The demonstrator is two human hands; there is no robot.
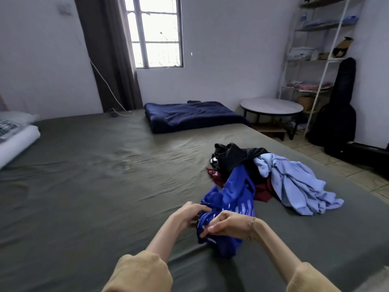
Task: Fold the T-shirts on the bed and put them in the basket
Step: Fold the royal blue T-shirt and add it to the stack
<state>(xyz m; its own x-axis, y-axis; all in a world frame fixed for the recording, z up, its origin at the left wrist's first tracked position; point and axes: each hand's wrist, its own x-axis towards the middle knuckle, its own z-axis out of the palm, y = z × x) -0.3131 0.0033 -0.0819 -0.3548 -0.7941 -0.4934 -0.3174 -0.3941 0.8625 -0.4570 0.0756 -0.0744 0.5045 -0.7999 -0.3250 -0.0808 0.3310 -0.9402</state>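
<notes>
Bed: we look across a wide bed (88, 175) under a taut grey-green sheet, smooth but rippled with fine creases near its middle; every place below is given from this bed.
Blue T-shirt: at the bed's near edge we see a royal-blue T-shirt (231, 199) of thin, slick-looking fabric with pale striped print, bunched into a long twisted rope that trails back to the pile.
Left hand: our left hand (189, 213) grips the crumpled blue cloth from the left, fingers curled into its folds.
Right hand: our right hand (226, 225) pinches the same blue T-shirt from the right, fingers bent tight on the fabric; a thin bracelet (252, 222) circles the wrist.
Sleeves: soft tan knit sleeves (141, 272) are pushed up on both forearms.
Pile: on the bed's right side, beyond the hands, lies a loose heap of a black T-shirt (233, 154), a thick light-blue garment (294, 186) in heavy drapes, and a dark red one (263, 190) flattened beneath them.
Blanket: at the bed's far end a navy blanket (189, 116), plush and folded into a rough rectangle.
Pillows: at the bed's left edge, white pillows (16, 140), rounded and stacked.
Round surface: past the bed's far right corner, a low round surface (271, 106) with a pale top and dark legs.
Shelf: behind that, a white metal-frame shelf (315, 49) and a black padded guitar bag (341, 106) leaning on the wall.
Basket: we cannot see it from here.
</notes>
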